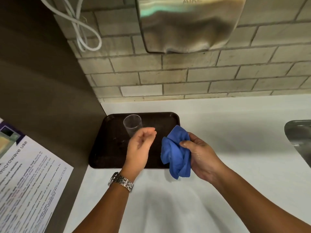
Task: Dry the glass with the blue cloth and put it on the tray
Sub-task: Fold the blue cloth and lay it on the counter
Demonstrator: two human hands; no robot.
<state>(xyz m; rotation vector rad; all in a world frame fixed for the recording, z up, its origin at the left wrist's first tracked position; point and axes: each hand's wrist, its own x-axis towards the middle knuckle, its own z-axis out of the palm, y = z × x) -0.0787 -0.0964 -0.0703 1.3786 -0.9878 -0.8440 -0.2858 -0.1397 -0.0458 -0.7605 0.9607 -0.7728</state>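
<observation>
One glass stands on tray, just beyond left hand.

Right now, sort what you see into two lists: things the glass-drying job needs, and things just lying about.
Part of the job:
- glass, upright on the tray
- tray
- blue cloth, bunched in the right hand
- left hand, open beside the glass

Just lying about:
- hand dryer
- white cable
- microwave notice
- sink

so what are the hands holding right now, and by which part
The right hand grips the bunched blue cloth by its side. The left hand is open, holding nothing.
</observation>
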